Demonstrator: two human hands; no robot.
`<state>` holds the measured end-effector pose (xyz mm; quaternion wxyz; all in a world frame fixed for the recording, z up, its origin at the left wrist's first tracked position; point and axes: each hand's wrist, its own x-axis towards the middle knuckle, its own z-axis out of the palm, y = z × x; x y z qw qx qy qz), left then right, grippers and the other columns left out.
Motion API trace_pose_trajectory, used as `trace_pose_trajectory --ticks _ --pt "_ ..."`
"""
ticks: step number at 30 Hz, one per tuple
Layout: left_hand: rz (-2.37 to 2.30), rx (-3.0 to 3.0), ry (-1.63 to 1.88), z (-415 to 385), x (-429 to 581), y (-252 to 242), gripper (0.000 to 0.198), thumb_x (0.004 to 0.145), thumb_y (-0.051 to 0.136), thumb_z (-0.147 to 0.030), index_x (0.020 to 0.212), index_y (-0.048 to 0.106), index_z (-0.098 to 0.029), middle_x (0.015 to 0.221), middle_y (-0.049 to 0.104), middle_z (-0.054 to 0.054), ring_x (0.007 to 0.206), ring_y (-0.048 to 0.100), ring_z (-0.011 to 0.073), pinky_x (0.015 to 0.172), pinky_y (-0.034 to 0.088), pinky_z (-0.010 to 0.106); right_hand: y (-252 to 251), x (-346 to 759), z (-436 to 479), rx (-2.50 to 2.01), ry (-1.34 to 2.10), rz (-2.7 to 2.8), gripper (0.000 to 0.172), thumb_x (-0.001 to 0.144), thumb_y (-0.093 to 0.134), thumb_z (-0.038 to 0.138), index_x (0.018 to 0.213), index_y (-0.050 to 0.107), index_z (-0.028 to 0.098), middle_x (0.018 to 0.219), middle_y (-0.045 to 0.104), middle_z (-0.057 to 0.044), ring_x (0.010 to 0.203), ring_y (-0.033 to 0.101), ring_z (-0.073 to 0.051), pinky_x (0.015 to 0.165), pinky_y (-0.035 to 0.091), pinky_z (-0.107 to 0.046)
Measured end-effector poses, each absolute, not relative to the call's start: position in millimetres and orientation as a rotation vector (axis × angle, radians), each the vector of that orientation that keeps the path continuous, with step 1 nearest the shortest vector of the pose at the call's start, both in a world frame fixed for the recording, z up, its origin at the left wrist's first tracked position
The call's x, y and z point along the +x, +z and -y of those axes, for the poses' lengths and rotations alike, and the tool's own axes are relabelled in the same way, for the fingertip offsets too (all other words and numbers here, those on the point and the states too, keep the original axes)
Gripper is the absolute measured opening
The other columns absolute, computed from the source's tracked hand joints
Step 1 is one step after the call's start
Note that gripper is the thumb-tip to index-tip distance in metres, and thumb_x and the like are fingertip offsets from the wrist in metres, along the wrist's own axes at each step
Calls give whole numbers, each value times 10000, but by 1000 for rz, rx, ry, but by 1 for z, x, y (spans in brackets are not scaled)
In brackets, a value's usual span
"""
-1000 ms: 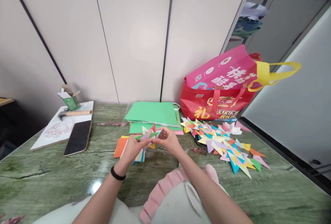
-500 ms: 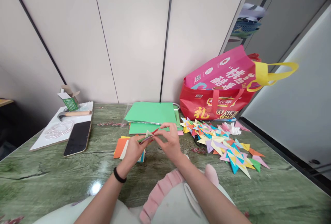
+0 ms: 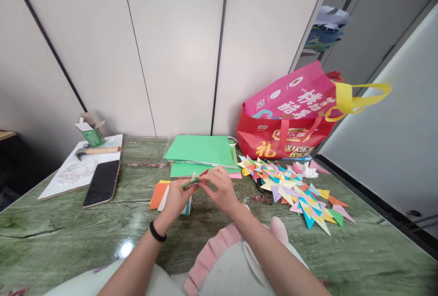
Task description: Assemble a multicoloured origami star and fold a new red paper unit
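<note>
Between my two hands is a small folded paper piece [image 3: 195,179] with pale, green and red parts showing. My left hand [image 3: 174,199] pinches its left side, above a stack of coloured paper sheets [image 3: 158,195] in orange, white and blue. On the piece's right side, the fingers of my right hand [image 3: 221,189] are closed, with the red tip standing up beside them. Fingers hide much of the paper. To the right lies a heap of folded paper pieces [image 3: 284,186] in many colours, some joined into star shapes.
Green paper sheets [image 3: 200,150] lie at the back. A red gift bag [image 3: 260,132] holds a pink bag [image 3: 290,93]. At left, a white board [image 3: 51,186] bears a hammer [image 3: 99,150], beads [image 3: 77,173] and a box [image 3: 91,132], beside a phone [image 3: 101,183]. A plush toy [image 3: 226,268] is in front.
My right hand has dipped and its raised fingers have curled in over the folded paper. My left hand keeps its pinch in nearly the same spot.
</note>
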<state>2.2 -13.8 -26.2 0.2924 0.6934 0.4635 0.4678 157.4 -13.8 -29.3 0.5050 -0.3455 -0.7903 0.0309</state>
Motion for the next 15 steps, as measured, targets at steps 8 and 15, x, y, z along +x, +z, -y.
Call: trace_pose_trajectory --ticks 8,15 --pt "-1282 1910 1210 11 1 -32 247 710 566 -342 711 729 -156 576 646 -21 511 478 126 501 364 209 -30 156 15 -969 56 1959 28 805 580 200 825 598 208 784 625 -20 814 496 -186 714 360 -333" --pt "-1252 1830 1222 13 2 -28 233 700 583 -340 712 732 -162 624 666 -6 590 542 160 557 400 232 -27 154 18 -954 44 1947 62 805 581 191 757 606 221 816 636 -14 833 486 -185 719 351 -335"
